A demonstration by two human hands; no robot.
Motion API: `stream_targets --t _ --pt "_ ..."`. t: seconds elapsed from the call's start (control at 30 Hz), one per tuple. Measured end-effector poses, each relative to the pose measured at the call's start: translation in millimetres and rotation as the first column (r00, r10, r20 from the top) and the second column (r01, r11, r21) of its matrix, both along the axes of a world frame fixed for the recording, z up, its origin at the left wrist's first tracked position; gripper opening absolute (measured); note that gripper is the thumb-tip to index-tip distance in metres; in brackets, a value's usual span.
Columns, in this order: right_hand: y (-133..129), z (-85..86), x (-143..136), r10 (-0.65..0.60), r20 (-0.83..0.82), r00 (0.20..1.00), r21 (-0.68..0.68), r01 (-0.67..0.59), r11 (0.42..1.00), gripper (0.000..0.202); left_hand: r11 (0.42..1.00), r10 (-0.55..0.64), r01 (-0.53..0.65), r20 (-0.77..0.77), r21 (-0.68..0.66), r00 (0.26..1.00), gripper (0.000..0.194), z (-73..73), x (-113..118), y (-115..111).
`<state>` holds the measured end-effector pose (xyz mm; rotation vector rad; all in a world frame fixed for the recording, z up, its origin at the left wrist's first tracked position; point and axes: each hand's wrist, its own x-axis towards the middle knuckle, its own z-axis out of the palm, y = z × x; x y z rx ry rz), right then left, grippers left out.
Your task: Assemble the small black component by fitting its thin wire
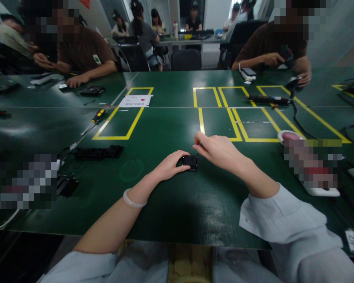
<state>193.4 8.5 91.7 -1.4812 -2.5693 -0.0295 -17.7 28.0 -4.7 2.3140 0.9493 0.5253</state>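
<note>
A small black rectangular part (190, 162) lies on the green table in front of me. My left hand (172, 165) grips its left side, thumb along the near edge and fingers along the far edge. Just to the right, my right hand (216, 149) is closed in a pinch above the part's right edge. A thin dark shaft (198, 154) runs down from those fingertips to the part. Most of whatever the right fingers hold is hidden, so its kind does not show.
Yellow tape outlines (129, 137) mark the green table (165, 204). A long black part (98, 152) lies left, near a yellow-black screwdriver (98, 115). A white tray (323, 192) stands right. Across the table, one person (85, 51) sits left, another (271, 47) right.
</note>
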Motion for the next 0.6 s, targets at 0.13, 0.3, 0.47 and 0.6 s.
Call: stream_targets --t 0.13,0.3,0.47,0.6 --pt "0.4 1.1 -0.3 -0.003 -0.001 1.0 -0.015 0.003 1.0 0.029 1.0 0.008 -0.008 -0.008 -0.001 1.0 0.038 -1.9 -0.4 0.7" --pt "2.3 0.0 0.4 -0.011 0.03 0.999 -0.013 0.012 1.0 0.027 1.0 -0.003 0.003 -0.002 -0.008 1.0 0.038 0.4 0.0 0.2" --pt "1.5 0.1 0.0 -0.015 0.032 0.999 -0.012 0.016 1.0 0.027 1.0 -0.003 0.003 -0.006 -0.006 1.0 0.038 1.4 0.1 -0.2" --pt "-0.9 3.0 -0.6 -0.012 0.003 1.0 -0.021 0.012 1.0 0.032 1.0 -0.002 0.002 -0.003 -0.004 1.0 0.039 0.7 -0.2 0.0"
